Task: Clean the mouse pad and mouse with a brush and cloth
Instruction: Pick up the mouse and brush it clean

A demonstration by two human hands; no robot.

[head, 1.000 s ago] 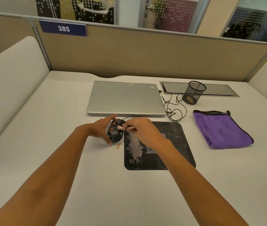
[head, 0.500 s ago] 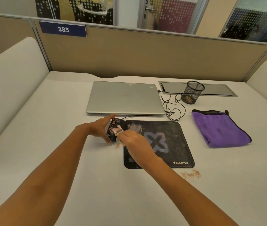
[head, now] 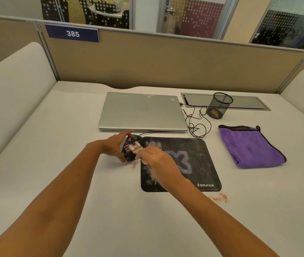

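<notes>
My left hand (head: 116, 145) grips a black mouse (head: 130, 148) smeared with pinkish dust, tilted up just left of the mouse pad. My right hand (head: 156, 160) holds a small brush (head: 136, 148) whose pale bristle end touches the mouse's top. The black mouse pad (head: 193, 164) lies flat on the desk, with dusty smears at its upper left and along its left side. A folded purple cloth (head: 249, 147) lies to the right of the pad, untouched.
A shut silver laptop (head: 142, 111) lies behind the pad, and the mouse cable (head: 197, 125) coils beside it. A black mesh pen cup (head: 219, 105) stands at the back right. Brownish crumbs (head: 219, 198) lie on the white desk (head: 54, 145) below the pad's right corner.
My right hand drew the brush back toward me, from the mouse's far end to its middle, uncovering the pad's logo. The left hand keeps the mouse in place.
</notes>
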